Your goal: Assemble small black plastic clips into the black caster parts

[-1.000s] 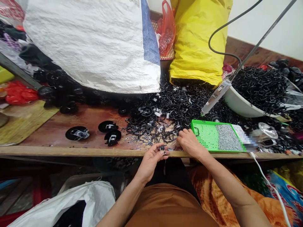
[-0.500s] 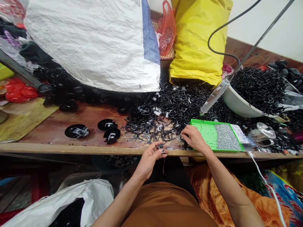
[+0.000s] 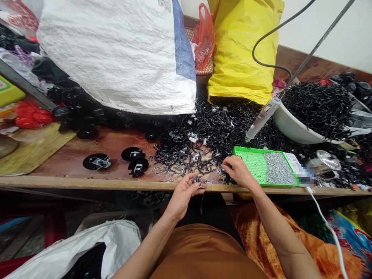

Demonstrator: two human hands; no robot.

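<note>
A small black-and-silver part (image 3: pixel 197 180) is pinched between the thumb and fingers of my left hand (image 3: pixel 184 192), right at the bench's front edge. To its right, my right hand (image 3: pixel 237 169) reaches down to the bench with curled fingers, over a few thin metal pins (image 3: pixel 221 173). Whatever those fingertips hold, if anything, is hidden. Close beside that hand lies a green tray (image 3: pixel 253 174) with many tiny grey pieces (image 3: pixel 278 168) in its right half. A grey electric screwdriver (image 3: pixel 261 120) hangs tilted above the tray's far left corner.
Loose black parts (image 3: pixel 223 124) cover the bench behind my hands. Several black discs with metal fittings, one a black disc (image 3: pixel 97 161), lie at left. A heaped white bowl (image 3: pixel 296 124) and a metal cup (image 3: pixel 328 162) stand right. White (image 3: pixel 122 54) and yellow (image 3: pixel 244 50) sacks rise behind.
The view has turned slightly left, so the bench's left side appears shifted right. Both hands stay in almost the same place, the left still holding the small part.
</note>
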